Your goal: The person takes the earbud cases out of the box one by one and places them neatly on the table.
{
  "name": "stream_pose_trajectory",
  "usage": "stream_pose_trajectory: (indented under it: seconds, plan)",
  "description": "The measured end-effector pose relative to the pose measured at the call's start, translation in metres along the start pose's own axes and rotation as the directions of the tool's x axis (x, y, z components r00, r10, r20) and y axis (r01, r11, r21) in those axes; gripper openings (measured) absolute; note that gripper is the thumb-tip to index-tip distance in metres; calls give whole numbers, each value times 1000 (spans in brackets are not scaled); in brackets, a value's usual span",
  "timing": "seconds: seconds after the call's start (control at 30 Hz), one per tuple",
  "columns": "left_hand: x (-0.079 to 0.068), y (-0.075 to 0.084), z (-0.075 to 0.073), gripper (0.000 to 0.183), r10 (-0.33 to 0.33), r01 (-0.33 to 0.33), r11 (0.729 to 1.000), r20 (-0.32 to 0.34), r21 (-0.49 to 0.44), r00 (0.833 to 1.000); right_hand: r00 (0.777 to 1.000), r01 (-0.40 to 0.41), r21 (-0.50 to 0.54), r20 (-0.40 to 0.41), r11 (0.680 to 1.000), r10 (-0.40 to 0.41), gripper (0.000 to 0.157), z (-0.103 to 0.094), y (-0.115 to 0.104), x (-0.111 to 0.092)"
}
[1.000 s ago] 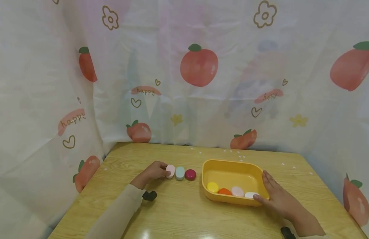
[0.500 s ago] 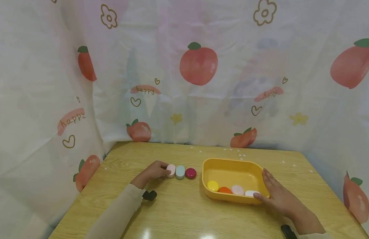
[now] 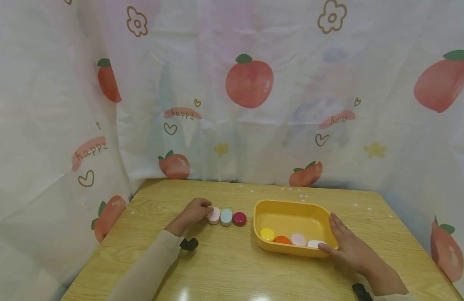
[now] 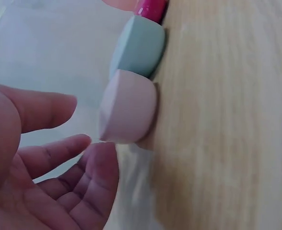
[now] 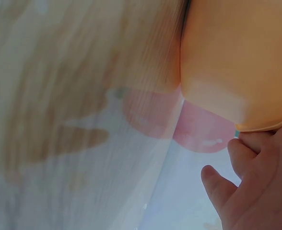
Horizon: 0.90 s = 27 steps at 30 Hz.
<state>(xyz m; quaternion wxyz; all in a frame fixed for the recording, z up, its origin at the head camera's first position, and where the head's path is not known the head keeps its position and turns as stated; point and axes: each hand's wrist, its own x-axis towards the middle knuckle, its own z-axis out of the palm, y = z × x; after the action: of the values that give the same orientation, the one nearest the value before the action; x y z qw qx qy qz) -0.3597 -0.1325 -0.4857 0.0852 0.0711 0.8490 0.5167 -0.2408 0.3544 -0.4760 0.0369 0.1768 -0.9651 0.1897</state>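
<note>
In the head view my left hand is just left of a pale pink rounded piece. The left wrist view shows its thumb and fingers apart, with nothing between them. Touching in a row from that pink piece are a mint-green piece and a glossy magenta round piece. A yellow box stands to the right. My right hand rests on its right end, fingers straight along the outside and thumb at the near rim. In the right wrist view, the outer wall sits above the fingers.
Inside the box, along its near wall, lie a yellow piece, an orange one, a pink one and a white one. White specks dot the far part of the wooden table. A printed curtain surrounds it.
My left hand has let go of the pale pink piece and lifted slightly up and left, its fingers spreading. The row of pieces, the box and my right hand stay as they were.
</note>
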Motion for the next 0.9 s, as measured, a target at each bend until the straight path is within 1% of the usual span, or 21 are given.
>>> stream_pose_trajectory:
  seconds: [0.1, 0.2, 0.33, 0.47, 0.67, 0.77, 0.9]
  plan:
    - [3, 2, -2, 37, 12, -12, 1000, -4, 7, 1000, 1000, -3, -2, 1, 1000, 3, 92, 0, 0, 0]
    - [4, 3, -2, 35, 12, -13, 999, 12, 35, 1000, 1000, 0, -3, -2, 1000, 0, 92, 1, 0, 0]
    - [3, 0, 0, 33, -24, 23, 999, 34, 47, 999, 1000, 7, 3, -6, 1000, -7, 91, 2, 0, 0]
    - [3, -3, 3, 33, -55, 54, 998, 40, 25, 998, 1000, 8, 10, -5, 1000, -8, 91, 2, 0, 0]
    - [4, -3, 4, 33, -64, 62, 997, 38, 51, 997, 1000, 6, 6, -6, 1000, -6, 92, 0, 0, 1]
    - [4, -1, 3, 34, -61, 59, 997, 38, 50, 997, 1000, -1, -2, -1, 1000, 1, 93, -1, 0, 1]
    - [6, 5, 1, 33, -19, 19, 998, 7, 59, 1000, 1000, -4, -17, -1, 1000, 4, 93, -2, 0, 1]
